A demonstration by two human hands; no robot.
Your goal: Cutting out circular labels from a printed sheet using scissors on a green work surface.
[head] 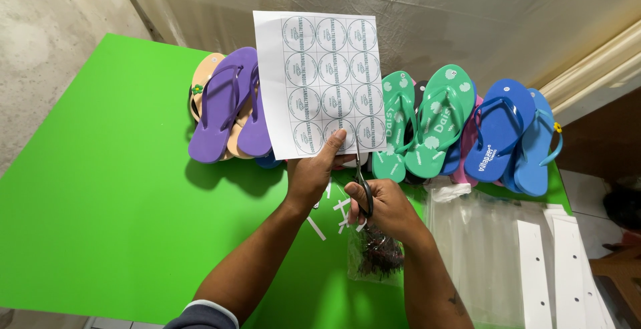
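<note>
Bright green tabletop (100, 189), flip-flops lined at 12 o'clock. Left hand (312, 175) pinches the white sheet of round green printed labels (320, 82) by its bottom edge, held upright at centre. Right hand (384, 209) is closed through the black-handled scissors (361, 179), blades entering from 6 o'clock. Best to keep the sheet taut and cut along the gaps between rows.

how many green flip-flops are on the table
2 green flip-flops: one right of the sticker sheet, one beside it toward the blue pair. More may be hidden beneath.
</note>
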